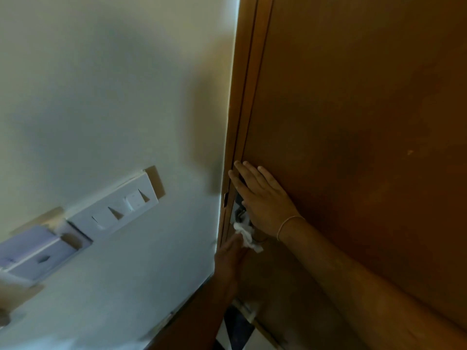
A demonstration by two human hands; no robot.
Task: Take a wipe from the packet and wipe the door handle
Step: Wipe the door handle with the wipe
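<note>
**Mia:** Since the wipe [246, 236] is out and up at the door [353, 122], is the job half done?

**Sam:** I think so. Taking a wipe looks done. The packet is not in view, so I cannot say where it is. The wiping is the part going on now, or so I judge.

**Mia:** Who holds the wipe?

**Sam:** The left hand [231, 256] does. It comes up from six o'clock, and its fingers are pinched shut on the wipe. The wipe sits right under the handle [238, 212], touching it or very close. I cannot tell which.

**Mia:** And the other hand?

**Sam:** The right hand [262, 198] lies flat on the door, fingers straight and a little apart, pointing to about eleven o'clock. It holds nothing. It covers much of the handle.

**Mia:** What does the handle look like?

**Sam:** Only a small bit shows. It is grey and shiny, at the door's left edge, a bit below the middle of the view. It is too blurry to see if it is clean.

**Mia:** And the wipe?

**Sam:** White, small and all scrunched up.

**Mia:** What is at nine o'clock?

**Sam:** White switches [118, 209] on the wall [101, 84], well apart from the handle.
</note>
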